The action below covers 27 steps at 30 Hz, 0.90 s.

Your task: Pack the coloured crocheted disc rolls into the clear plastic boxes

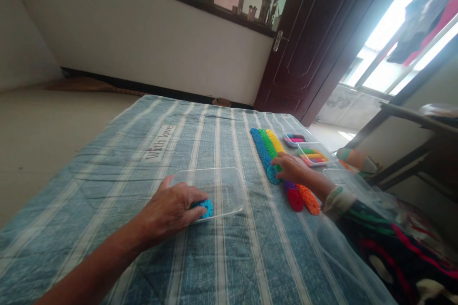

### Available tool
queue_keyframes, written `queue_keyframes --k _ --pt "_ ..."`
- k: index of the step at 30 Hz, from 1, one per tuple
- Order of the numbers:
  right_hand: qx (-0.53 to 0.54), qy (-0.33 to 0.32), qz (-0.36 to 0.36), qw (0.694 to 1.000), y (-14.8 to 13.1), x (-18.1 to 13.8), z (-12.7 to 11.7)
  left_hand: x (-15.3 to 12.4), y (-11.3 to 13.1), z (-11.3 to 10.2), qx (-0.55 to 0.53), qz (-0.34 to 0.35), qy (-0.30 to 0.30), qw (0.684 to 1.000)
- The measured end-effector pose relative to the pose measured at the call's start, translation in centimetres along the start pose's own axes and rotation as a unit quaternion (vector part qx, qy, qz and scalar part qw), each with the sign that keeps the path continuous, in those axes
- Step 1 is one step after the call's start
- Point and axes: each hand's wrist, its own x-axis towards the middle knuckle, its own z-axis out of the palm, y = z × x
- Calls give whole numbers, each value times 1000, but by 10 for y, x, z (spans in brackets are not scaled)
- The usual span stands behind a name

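My left hand [171,209] reaches from the lower left into a clear plastic tray [229,186]. Its fingers are closed around a blue toothed plastic disc [206,208] at the tray's near edge. My right hand is out of sight. To the right, rows of stacked discs lie on the cloth in blue [260,148], green [268,144], yellow [275,141], red [295,198] and orange [309,200]. Another person's smaller hand [291,168], coming out of a dark patterned sleeve [372,238], rests on the near end of the blue and green rows.
A blue striped cloth [150,162] covers the table. Two small clear trays of mixed coloured pieces [315,156] stand at the far right, and clear plastic lies near that edge. A dark door, a wall and a chair frame stand beyond.
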Motion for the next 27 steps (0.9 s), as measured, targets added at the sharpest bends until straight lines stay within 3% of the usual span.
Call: queue_keyframes --k 10,27 --pt "-24 -14 0 1000 -4 5 -2 1 3 -2 -8 -21 -33 999" --pt "-60 -33 -24 997 -4 17 -6 -1 7 -5 6 -12 -14 1000"
